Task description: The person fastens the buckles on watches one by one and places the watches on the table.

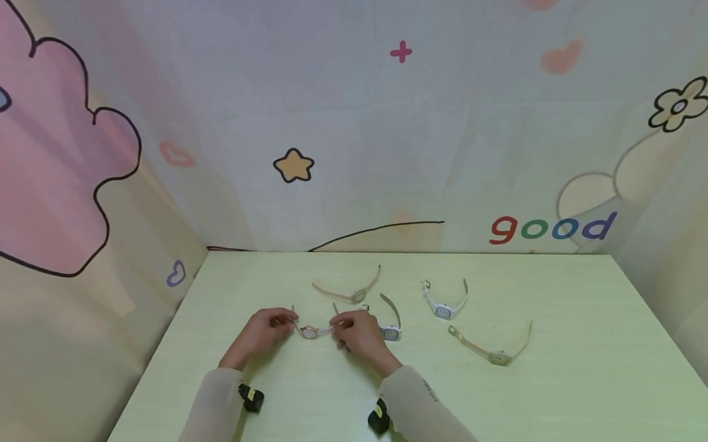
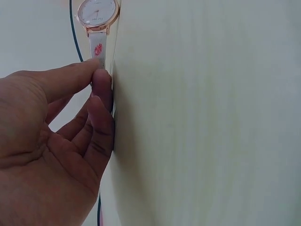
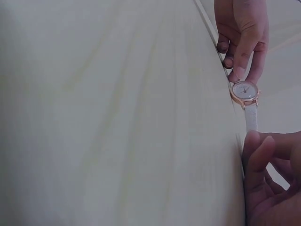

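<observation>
At the bench [image 1: 611, 399], left hand [image 1: 264, 332] and right hand [image 1: 359, 334] each pinch one side of the rose-gold-rimmed watch [image 1: 309, 332] between them — an outward sweep could knock the neighbouring watch [image 1: 392, 333]; uneven tension could slip the strap [image 2: 98, 47] free.

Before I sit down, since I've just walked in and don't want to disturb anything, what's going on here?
A person's left hand and right hand hold a white-strapped wristwatch, each pinching the strap on its own side of the dial. Four more watches are on the table: a tan one beyond the hands, a pale one partly hidden by the right hand, and, farther right, a white one and a beige one.
</observation>
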A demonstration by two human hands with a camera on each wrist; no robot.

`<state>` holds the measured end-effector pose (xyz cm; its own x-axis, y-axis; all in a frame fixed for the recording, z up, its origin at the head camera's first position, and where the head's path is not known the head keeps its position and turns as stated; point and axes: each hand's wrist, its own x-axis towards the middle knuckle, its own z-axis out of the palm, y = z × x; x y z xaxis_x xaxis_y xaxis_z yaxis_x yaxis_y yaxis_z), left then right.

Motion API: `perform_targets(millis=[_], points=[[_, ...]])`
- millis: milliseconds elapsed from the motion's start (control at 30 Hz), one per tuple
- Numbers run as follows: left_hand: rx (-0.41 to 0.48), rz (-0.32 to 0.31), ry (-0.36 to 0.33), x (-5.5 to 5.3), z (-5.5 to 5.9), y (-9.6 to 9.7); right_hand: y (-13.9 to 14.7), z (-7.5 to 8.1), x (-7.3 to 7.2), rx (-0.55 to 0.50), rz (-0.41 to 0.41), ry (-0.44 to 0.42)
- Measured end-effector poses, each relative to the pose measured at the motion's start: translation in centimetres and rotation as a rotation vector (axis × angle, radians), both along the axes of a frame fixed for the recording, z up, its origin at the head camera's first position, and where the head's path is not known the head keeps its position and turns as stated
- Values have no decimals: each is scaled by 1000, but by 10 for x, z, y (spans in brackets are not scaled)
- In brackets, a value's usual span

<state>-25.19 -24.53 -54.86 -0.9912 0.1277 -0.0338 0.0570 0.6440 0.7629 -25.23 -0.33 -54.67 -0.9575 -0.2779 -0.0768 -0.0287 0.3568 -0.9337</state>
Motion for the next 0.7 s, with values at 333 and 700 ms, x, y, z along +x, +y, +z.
perform_targets(millis=[333,700], points=[[-14,25,-18,-1,-2,0,1,-1,0,-4,-22,-43],[-54,53,-16,1,2,3,-1,-3,-1,-31,-32,-51]])
